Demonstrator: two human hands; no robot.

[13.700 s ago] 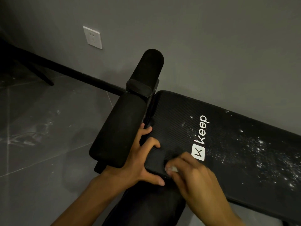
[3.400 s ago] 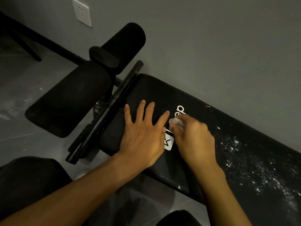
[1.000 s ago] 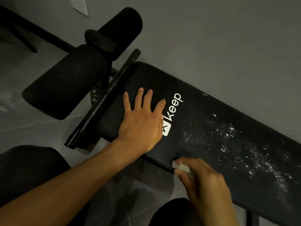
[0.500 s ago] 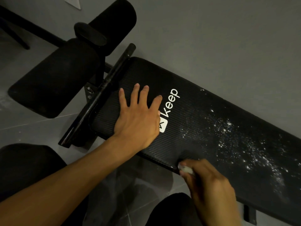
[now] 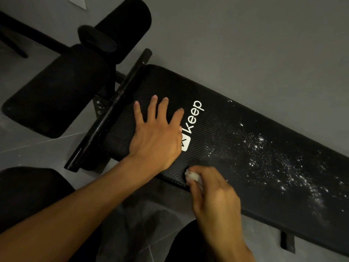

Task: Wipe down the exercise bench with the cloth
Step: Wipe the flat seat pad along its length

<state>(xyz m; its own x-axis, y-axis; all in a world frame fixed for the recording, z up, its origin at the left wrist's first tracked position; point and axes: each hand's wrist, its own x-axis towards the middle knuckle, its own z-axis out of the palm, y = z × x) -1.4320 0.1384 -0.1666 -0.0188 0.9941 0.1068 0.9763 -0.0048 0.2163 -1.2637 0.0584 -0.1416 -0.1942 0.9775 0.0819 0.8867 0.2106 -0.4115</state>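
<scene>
- cloth (image 5: 192, 176): small white wad pressed on the near edge of the exercise bench pad (image 5: 236, 140), just right of the Keep logo (image 5: 194, 118).
- right hand (image 5: 215, 201): grip clamped on the cloth, fingers curled over it. Only a bit of wad shows at the fingertips.
- left hand (image 5: 156, 138): grip apart, fingers straight and spread, palm flat on the pad beside the logo. We read it as a brace.
- Step in hand, our read: wiping the near edge, with most of the pad left to do.
- white powder specks (image 5: 273, 163): scattered over the right part of the pad, apart from the cloth.
- To do it well, we'd press flat, overlap strokes along the ribbed texture and drag the powder off the near edge rather than flick it. The wad is small and probably loads fast, so we'd refold often.
- Edges: the far edge sits close to the wall (image 5: 264, 44), so stroke room there is tight.
- The near edge is open over the floor (image 5: 37, 148).
- Left end: crossbar (image 5: 113, 108) just beside the pad, foam rollers (image 5: 56, 91) beyond it.
- Right: the pad runs out of frame, so there's open room to sweep that way.
</scene>
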